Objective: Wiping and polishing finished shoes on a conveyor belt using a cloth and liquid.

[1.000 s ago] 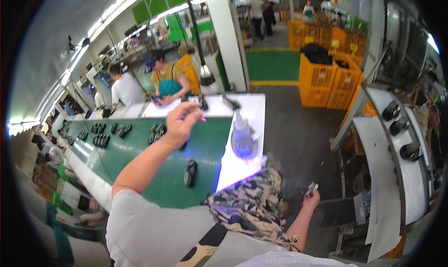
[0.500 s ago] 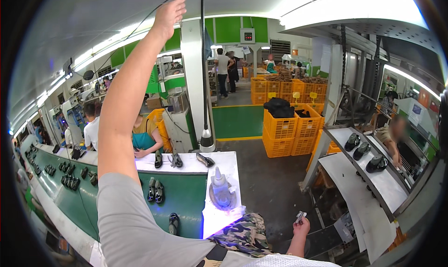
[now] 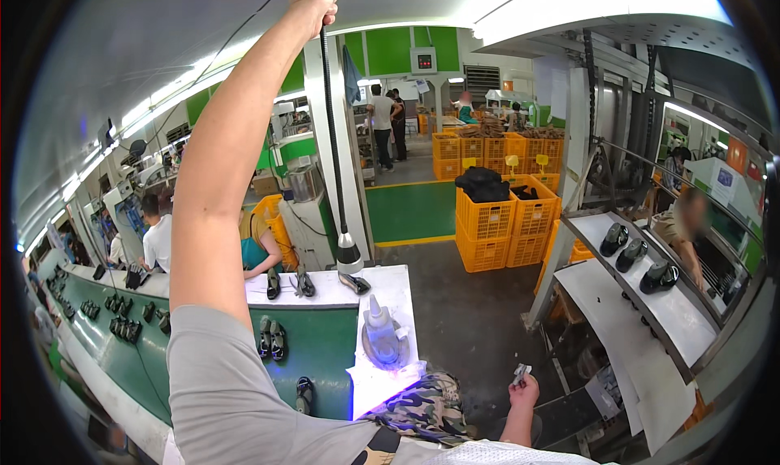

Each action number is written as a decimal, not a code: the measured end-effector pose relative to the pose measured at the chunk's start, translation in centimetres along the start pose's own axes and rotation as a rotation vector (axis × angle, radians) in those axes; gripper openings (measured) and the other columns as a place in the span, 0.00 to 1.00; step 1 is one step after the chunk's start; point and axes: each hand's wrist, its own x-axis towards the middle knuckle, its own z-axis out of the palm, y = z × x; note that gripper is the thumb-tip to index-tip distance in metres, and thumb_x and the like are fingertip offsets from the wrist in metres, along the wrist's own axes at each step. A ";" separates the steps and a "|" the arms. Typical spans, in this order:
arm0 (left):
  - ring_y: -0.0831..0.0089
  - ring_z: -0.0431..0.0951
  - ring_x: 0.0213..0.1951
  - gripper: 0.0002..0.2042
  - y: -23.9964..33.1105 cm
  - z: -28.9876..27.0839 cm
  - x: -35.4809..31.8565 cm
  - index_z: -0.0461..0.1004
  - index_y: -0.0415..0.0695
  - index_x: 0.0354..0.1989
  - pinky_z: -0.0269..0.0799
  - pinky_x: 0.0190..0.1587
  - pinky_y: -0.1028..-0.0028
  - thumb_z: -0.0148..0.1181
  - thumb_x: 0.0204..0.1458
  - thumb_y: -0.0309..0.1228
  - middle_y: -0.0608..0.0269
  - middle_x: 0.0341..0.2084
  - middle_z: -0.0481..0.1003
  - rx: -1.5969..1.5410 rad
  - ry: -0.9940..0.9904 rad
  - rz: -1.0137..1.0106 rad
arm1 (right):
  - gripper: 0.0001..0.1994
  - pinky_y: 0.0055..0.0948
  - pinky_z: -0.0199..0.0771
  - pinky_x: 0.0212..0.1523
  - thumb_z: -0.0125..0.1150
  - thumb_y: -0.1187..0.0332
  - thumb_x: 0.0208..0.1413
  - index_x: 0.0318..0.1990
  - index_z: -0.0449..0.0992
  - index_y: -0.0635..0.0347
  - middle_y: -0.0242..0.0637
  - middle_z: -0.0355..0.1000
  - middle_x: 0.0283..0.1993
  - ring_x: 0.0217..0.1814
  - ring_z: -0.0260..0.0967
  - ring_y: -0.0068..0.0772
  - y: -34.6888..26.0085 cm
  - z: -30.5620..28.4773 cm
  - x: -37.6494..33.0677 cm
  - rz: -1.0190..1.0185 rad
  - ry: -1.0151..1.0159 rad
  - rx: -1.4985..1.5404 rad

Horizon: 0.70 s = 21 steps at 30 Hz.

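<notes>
My left arm is stretched up high. At the top edge my left hand (image 3: pixel 315 2) is closed round the upper part of a black flexible lamp neck (image 3: pixel 331 132). The lamp head (image 3: pixel 349 255) hangs low, just above the far white ledge. At the lower right my right hand (image 3: pixel 524 393) pinches a small, crumpled-looking whitish-grey piece (image 3: pixel 521 373), too small to name. A squeeze bottle with a pointed nozzle (image 3: pixel 379 327) stands on the white worktop (image 3: pixel 396 282). Next to the lamp head a dark shoe (image 3: pixel 354 284) lies on the ledge.
A green conveyor belt (image 3: pixel 325 335) at left carries several dark shoes. Three shoes stand on a sloping white shelf (image 3: pixel 601 229) at right. Stacked yellow crates (image 3: pixel 485 229) stand beyond. One co-worker sits past the belt, another behind the shelf.
My left hand has gone from open beside the lamp neck to closed round it. The lamp head has swung slightly left and down. My right hand has barely moved.
</notes>
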 end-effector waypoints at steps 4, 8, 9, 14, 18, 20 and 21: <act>0.79 0.54 0.09 0.13 0.1 -0.1 0.0 0.63 0.50 0.31 0.48 0.11 0.74 0.51 0.62 0.43 0.73 0.11 0.56 -0.014 -0.027 -0.023 | 0.03 0.37 0.63 0.34 0.63 0.67 0.54 0.35 0.75 0.48 0.25 0.70 0.33 0.34 0.66 0.30 0.7 1.2 0.0 0.030 -0.005 -0.006; 0.83 0.54 0.11 0.17 -1.1 -0.3 1.5 0.65 0.46 0.30 0.49 0.14 0.76 0.55 0.61 0.46 0.74 0.12 0.58 -0.026 -0.009 0.068 | 0.02 0.37 0.63 0.33 0.63 0.67 0.54 0.34 0.75 0.48 0.26 0.71 0.32 0.33 0.66 0.29 0.8 3.1 0.5 0.042 -0.074 0.004; 0.83 0.54 0.11 0.16 -1.1 -0.2 1.2 0.65 0.45 0.30 0.49 0.14 0.76 0.54 0.62 0.45 0.74 0.12 0.58 -0.026 0.026 0.060 | 0.02 0.36 0.63 0.33 0.63 0.67 0.54 0.34 0.75 0.48 0.26 0.72 0.32 0.33 0.67 0.29 0.7 3.4 0.4 0.034 -0.096 0.016; 0.83 0.55 0.12 0.16 -0.4 0.4 0.1 0.65 0.44 0.33 0.48 0.14 0.77 0.54 0.62 0.45 0.73 0.13 0.59 -0.052 0.040 0.110 | 0.03 0.36 0.62 0.31 0.62 0.68 0.54 0.33 0.74 0.48 0.25 0.72 0.31 0.31 0.67 0.28 0.6 4.1 0.1 0.025 -0.109 0.027; 0.83 0.53 0.12 0.15 0.7 1.5 -1.0 0.65 0.44 0.33 0.46 0.14 0.77 0.55 0.62 0.43 0.73 0.14 0.58 -0.082 -0.015 0.094 | 0.03 0.36 0.62 0.31 0.62 0.68 0.55 0.33 0.74 0.48 0.25 0.72 0.30 0.30 0.67 0.28 0.3 3.5 -0.1 0.036 -0.099 0.035; 0.84 0.51 0.12 0.15 0.4 0.9 -0.5 0.65 0.44 0.33 0.44 0.14 0.77 0.55 0.62 0.42 0.73 0.14 0.57 -0.110 -0.010 0.099 | 0.03 0.36 0.62 0.31 0.62 0.68 0.55 0.33 0.74 0.48 0.26 0.72 0.30 0.30 0.67 0.28 0.3 3.3 -0.3 0.040 -0.122 0.033; 0.80 0.60 0.15 0.16 0.1 -0.7 0.4 0.67 0.41 0.37 0.54 0.17 0.76 0.56 0.61 0.43 0.69 0.16 0.64 -0.064 -0.020 0.103 | 0.03 0.35 0.62 0.31 0.62 0.68 0.55 0.33 0.73 0.48 0.26 0.72 0.30 0.31 0.67 0.28 0.6 4.0 -0.5 0.042 -0.151 0.035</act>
